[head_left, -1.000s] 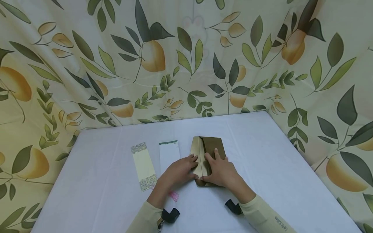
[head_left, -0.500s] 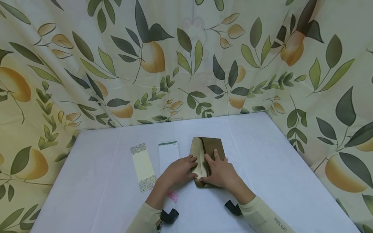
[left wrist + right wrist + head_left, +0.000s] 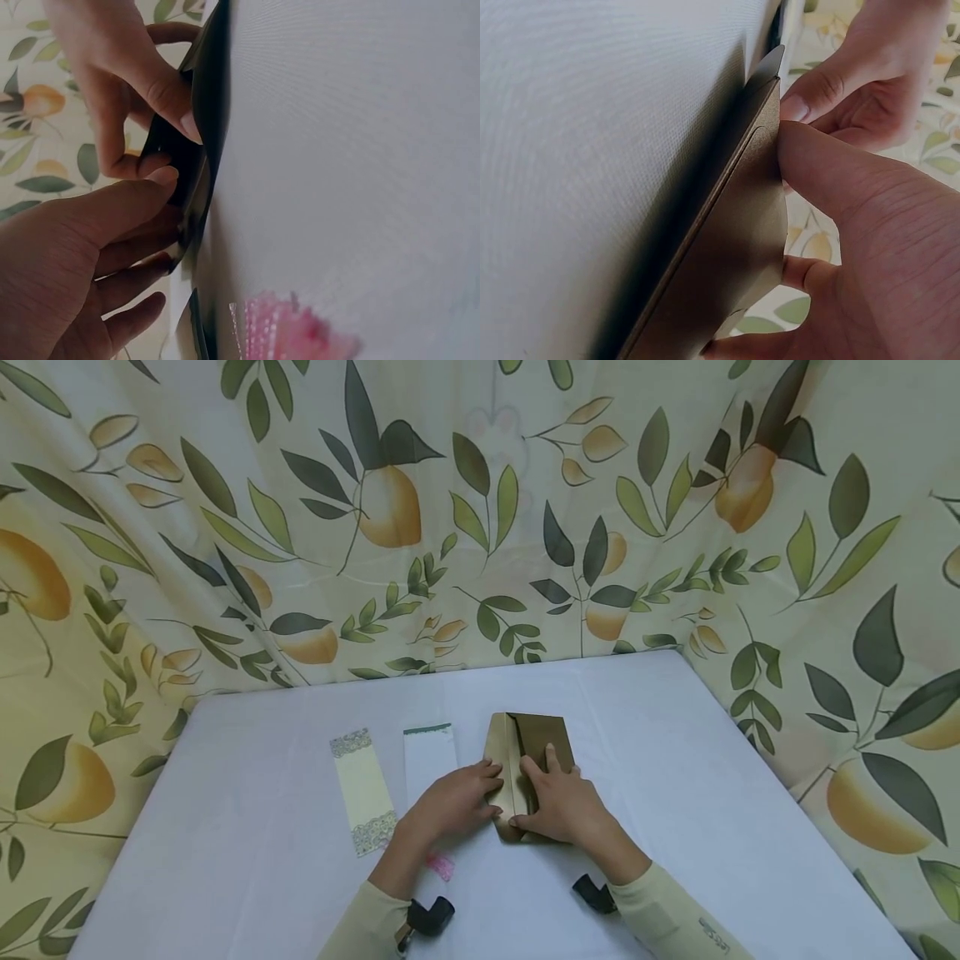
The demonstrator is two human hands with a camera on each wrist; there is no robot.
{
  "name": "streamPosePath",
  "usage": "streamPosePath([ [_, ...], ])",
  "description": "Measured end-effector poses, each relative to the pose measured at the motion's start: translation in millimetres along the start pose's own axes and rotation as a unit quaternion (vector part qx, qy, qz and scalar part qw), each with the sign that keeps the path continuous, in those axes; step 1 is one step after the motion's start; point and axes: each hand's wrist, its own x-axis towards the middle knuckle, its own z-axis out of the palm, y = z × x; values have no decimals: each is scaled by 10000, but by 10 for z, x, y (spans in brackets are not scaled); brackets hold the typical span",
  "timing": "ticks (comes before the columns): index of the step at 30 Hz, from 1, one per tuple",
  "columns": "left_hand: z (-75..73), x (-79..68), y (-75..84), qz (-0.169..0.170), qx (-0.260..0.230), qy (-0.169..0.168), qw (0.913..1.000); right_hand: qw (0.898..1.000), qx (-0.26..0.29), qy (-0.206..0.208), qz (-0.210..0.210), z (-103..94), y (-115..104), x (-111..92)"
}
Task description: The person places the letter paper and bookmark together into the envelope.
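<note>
A brown-gold envelope [image 3: 542, 735] lies on the table in the head view, its lighter flap [image 3: 498, 739] along the left side. My left hand [image 3: 459, 797] rests its fingers on the flap's left edge; the left wrist view shows its fingers fairly straight. Spread over the envelope's body is my right hand [image 3: 564, 806], with the thumb near the flap's lower end. In the right wrist view the right thumb [image 3: 817, 161] touches the envelope's edge [image 3: 727, 240], close to the left thumb [image 3: 802, 105]. The palms hide part of the envelope's lower half.
Left of the envelope lie a cream paper strip [image 3: 363, 789] with patterned ends and a white strip [image 3: 429, 760] with a green top edge, partly hidden by my left arm. A pink patterned end [image 3: 440, 866] shows below that arm. A white cloth [image 3: 247, 827] covers the table.
The head view has shifted slightly, so everything sits a little farther left in it. Both hands keep their places on the envelope.
</note>
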Motion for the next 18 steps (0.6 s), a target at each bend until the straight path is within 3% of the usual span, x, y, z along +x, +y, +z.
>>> streamPosePath([
  [8, 21, -23, -37, 61, -127, -31, 9999, 10000, 82, 3, -25, 23, -15, -11],
  [18, -68, -18, -61, -49, -77, 244, 9997, 10000, -7, 85, -4, 2, -10, -6],
])
